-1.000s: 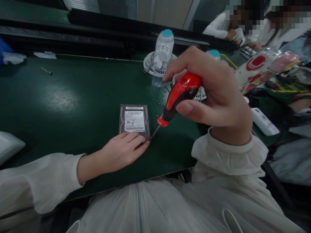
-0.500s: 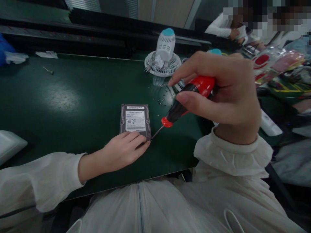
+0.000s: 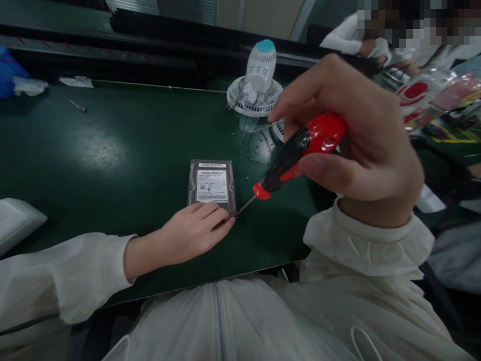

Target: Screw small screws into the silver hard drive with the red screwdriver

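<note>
Hard drive (image 3: 212, 185) lies flat and label up around mid-counter (image 3: 112, 150). The screwdriver (image 3: 296, 155) tip sits at the drive's 5 o'clock corner. Can't make out the screw head itself, it's too tiny.

Right hand (image 3: 361, 135) is closed around the red-and-black handle, with the shaft slanting down toward 8 o'clock. Left hand (image 3: 195, 233) isn't gripping anything. Its fingers are laid out loosely together, with the fingertips pressing the drive's 6 o'clock edge right beside the tip.

My two cents: that driver leans a lot. I'd stand it closer to upright so the bit seats square, then push down firmly and turn slowly, otherwise it'll probably cam out. Pinning the case with the left hand looks smart since that green surface seems slick, but I'd slide those fingertips a bit away from the tip's path.

Loose screws (image 3: 255, 155) are scattered at the drive's 2 o'clock, and a little white fan (image 3: 259, 80) stands at 1 o'clock.
</note>
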Motion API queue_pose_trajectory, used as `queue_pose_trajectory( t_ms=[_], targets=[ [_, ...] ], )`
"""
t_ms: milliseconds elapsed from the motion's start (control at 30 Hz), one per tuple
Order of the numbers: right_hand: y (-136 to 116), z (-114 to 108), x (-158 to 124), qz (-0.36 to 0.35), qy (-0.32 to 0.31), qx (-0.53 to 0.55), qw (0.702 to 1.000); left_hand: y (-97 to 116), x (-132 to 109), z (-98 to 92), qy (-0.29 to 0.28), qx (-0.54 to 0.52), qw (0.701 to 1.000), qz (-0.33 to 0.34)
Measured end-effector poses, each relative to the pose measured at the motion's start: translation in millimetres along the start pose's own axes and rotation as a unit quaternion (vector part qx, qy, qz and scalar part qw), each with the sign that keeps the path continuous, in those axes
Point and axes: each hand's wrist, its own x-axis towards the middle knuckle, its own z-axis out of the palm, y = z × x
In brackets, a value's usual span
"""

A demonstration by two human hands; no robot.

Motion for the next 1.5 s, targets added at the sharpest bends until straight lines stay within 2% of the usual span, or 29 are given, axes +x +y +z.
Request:
queue_pose_trajectory(
  t_ms=[167,300,400,600,700,767,1000,1133,1333,1500],
  targets=[
    [-0.6,3.2,0.9,-0.004,0.058,-0.022,0.998,-0.4,0.4,-0.1,-0.010,0.001,1.000,0.000],
    [-0.4,0.9,-1.2,-0.025,0.040,-0.021,0.999,-0.3,1.5,-1.7,-0.007,0.005,1.000,-0.002],
    [-1.0,1.0,-0.4,-0.010,0.028,0.002,1.000,-0.1,2.1,-2.0,-0.004,0.005,1.000,-0.003],
    [1.2,5.4,1.7,-0.002,0.062,-0.040,0.997,0.1,0.9,-1.6,-0.011,0.004,1.000,-0.001],
    [3.6,7.0,1.2,-0.032,0.079,0.008,0.996,-0.2,1.6,-1.9,-0.009,0.003,1.000,-0.004],
    [4.2,7.7,1.4,-0.041,0.059,0.025,0.997,-0.4,2.3,-1.9,-0.009,0.003,1.000,-0.005],
    [4.5,5.2,1.4,-0.015,0.060,-0.048,0.997,-0.4,1.4,-1.4,-0.006,0.008,1.000,-0.002],
    [6.2,5.6,1.9,-0.022,0.045,0.064,0.997,-0.4,1.8,-2.0,-0.012,0.010,1.000,-0.002],
    [2.9,6.6,1.0,0.009,0.079,-0.053,0.995,-0.3,1.3,-1.9,-0.014,0.002,1.000,-0.002],
    [3.9,2.4,-1.6,-0.014,0.074,0.042,0.996,-0.5,1.7,-2.2,-0.014,0.004,1.000,-0.004]
  ],
)
